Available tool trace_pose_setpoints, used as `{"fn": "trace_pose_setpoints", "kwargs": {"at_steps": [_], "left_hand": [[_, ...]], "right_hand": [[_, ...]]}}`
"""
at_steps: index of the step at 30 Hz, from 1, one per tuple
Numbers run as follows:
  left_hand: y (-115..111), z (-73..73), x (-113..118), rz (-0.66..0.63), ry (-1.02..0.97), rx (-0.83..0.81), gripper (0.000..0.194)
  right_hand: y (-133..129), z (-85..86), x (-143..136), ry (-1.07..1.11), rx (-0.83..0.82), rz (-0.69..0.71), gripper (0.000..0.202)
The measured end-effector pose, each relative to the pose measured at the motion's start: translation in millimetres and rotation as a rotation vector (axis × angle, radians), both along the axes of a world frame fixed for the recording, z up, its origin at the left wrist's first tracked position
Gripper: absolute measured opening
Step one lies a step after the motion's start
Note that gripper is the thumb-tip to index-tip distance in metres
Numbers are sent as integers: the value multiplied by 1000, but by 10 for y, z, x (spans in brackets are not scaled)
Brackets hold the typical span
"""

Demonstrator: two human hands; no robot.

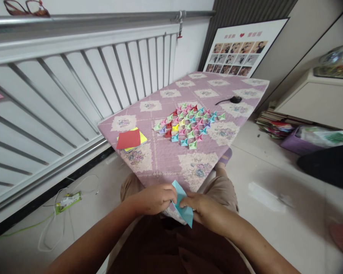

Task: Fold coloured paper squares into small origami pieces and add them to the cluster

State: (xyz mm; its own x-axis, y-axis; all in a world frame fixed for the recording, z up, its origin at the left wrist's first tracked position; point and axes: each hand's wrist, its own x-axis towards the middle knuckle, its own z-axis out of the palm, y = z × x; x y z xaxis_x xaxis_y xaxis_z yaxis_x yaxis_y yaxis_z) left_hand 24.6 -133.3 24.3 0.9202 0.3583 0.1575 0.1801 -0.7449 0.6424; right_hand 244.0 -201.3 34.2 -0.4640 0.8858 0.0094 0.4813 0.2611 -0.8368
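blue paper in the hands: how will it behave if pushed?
Blue paper: likely very light, being a thin sheet. Probably bends or creases easily; it's angled between left hand and right hand. Unlikely to roll, given straight edges.

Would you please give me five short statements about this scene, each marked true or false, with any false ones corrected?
1. Both hands, left and right, hold the blue paper. True.
2. The paper pile has a green sheet on top. False: its top sheet is red.
3. Folded paper pieces of several colours sit on the table. True.
4. The glasses lie on the floor. False: they are up by the pipe above the radiator.
5. The folded pieces are all yellow. False: their colours vary.
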Motion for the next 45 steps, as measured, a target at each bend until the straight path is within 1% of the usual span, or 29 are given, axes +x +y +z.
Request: {"fn": "trace_pose_setpoints", "kwargs": {"at_steps": [2,3,7,10,13,16,18,22,24,26,28,29,30,32,37,41,45], "left_hand": [[-1,5,-11,7,-8,-25,30],[-2,14,-16,12,-11,-36,30],[-17,83,-26,39,-47,-66,28],[-37,119,-20,80,-99,-102,23],[-65,93,-12,158,-195,-165,18],[-116,26,8,294,-317,-249,22],[-167,-20,38,393,-385,-355,29],[-276,-130,150,588,-491,-686,47],[-320,-209,224,673,-598,-770,54],[-363,-293,296,676,-671,-916,54],[-409,-359,354,654,-640,-1066,47],[-432,-378,377,658,-609,-1110,42],[-455,-386,396,667,-573,-1132,38],[-492,-369,423,708,-523,-1124,32],[-509,-255,457,799,-476,-1099,34],[-500,-233,468,809,-490,-1112,34],[-523,-281,465,788,-493,-1109,32]], "right_hand": [[19,20,11,-39,8,109,17],[28,34,21,-54,9,134,18],[51,89,74,-41,-22,108,16],[67,114,106,11,-59,87,18],[86,111,120,98,-124,64,23],[100,80,111,167,-165,20,27],[104,60,91,183,-162,-18,29],[103,60,41,168,-153,-90,32],[102,70,19,163,-136,-119,31],[103,70,3,161,-104,-140,29],[104,51,-9,148,-76,-151,28],[104,35,-15,135,-66,-158,28],[102,14,-21,122,-58,-164,28],[95,-36,-32,103,-47,-171,29],[65,-146,-57,103,-41,-204,29],[84,-186,-80,125,-26,-321,29],[115,-211,-128,212,-68,-429,32]]}}
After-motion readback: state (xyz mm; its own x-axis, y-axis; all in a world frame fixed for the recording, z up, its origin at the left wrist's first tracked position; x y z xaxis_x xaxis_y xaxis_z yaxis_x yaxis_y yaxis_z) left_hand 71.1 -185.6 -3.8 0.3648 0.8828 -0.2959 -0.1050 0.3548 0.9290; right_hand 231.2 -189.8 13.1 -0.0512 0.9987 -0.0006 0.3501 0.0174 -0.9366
